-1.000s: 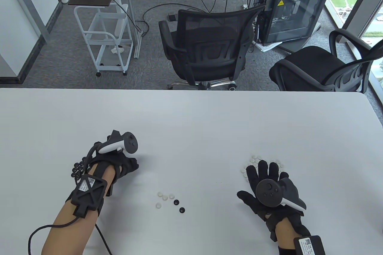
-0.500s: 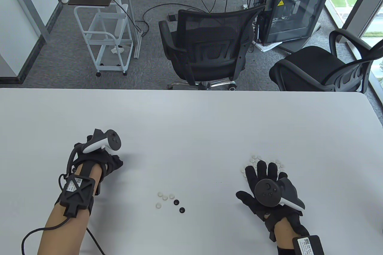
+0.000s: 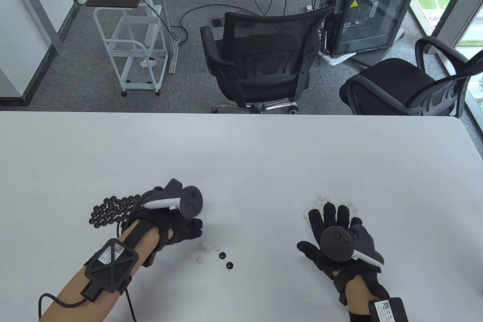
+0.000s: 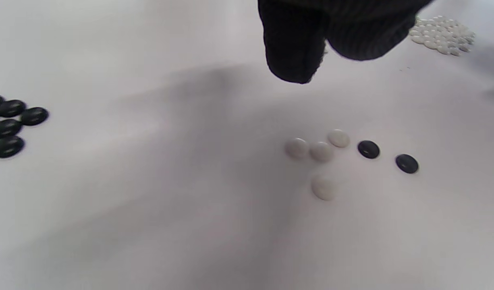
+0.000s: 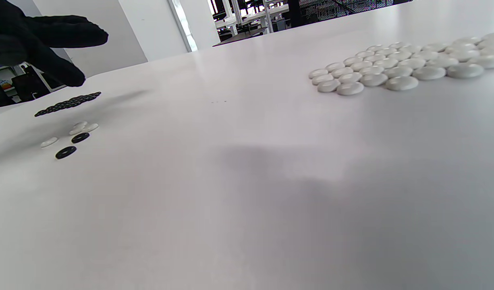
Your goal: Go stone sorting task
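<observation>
Several black stones (image 3: 113, 210) lie grouped at the left. A white pile (image 3: 334, 201) lies at the right, partly under my right hand's fingers. Between them lie loose white stones (image 3: 208, 249) and two black stones (image 3: 226, 260), also in the left wrist view (image 4: 321, 151). My left hand (image 3: 190, 228) hovers just left of and above the loose stones, fingers pointing down, holding nothing I can see; its fingertips (image 4: 295, 64) hang over them. My right hand (image 3: 332, 218) rests flat on the table with fingers spread, holding nothing.
The white table (image 3: 241, 156) runs to its far edge, with office chairs (image 3: 260, 61) beyond it. A cable (image 3: 128, 301) trails from my left wrist across the table's front. The right wrist view shows the white pile (image 5: 396, 66) close by.
My left hand has moved right, from over the black pile to the loose stones in the middle. The black pile now shows in full. My right hand has stayed put.
</observation>
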